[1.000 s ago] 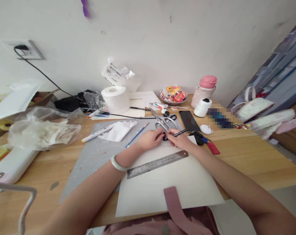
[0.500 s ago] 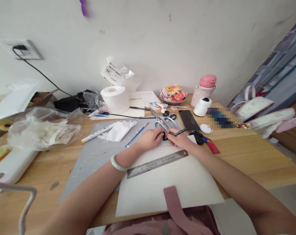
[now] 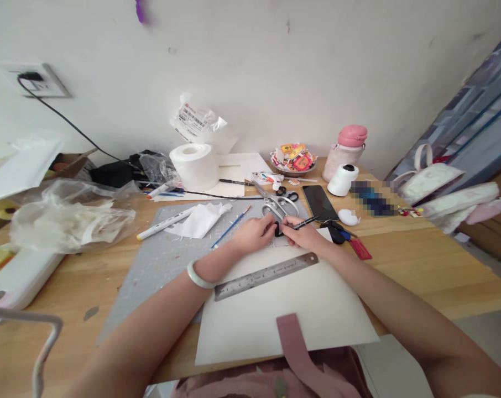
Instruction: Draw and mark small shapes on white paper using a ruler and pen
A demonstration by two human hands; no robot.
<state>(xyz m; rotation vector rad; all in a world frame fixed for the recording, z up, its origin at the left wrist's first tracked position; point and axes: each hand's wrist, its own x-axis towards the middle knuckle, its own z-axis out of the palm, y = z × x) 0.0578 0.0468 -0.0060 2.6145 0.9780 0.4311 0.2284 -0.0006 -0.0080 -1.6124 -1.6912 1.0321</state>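
My left hand (image 3: pixel 256 234) and my right hand (image 3: pixel 302 234) meet over the top of a white paper sheet (image 3: pixel 283 304). Between their fingertips is a small black curved piece (image 3: pixel 277 228), pinched from both sides; its exact kind is too small to make out. A black pen (image 3: pixel 306 222) also sticks out of my closed right hand, pointing right. Just beyond the fingers lie silver scissors (image 3: pixel 280 206), their blades pointing away. A metal ruler (image 3: pixel 267 276) rests on the sheet, nearer to me than both hands.
Under the paper lies a grey cutting mat (image 3: pixel 151 276), with a white marker (image 3: pixel 165 223), crumpled tissue (image 3: pixel 203 220) and a blue brush (image 3: pixel 231 226). Farther back stand a paper roll (image 3: pixel 194 168), a bowl of cutouts (image 3: pixel 294 160), a thread spool (image 3: pixel 343 181), a phone (image 3: pixel 319 203) and a pink bottle (image 3: pixel 345 152).
The small black piece has turned slightly between the fingertips. Both hands stay in the same place, and the pen remains in my right hand.
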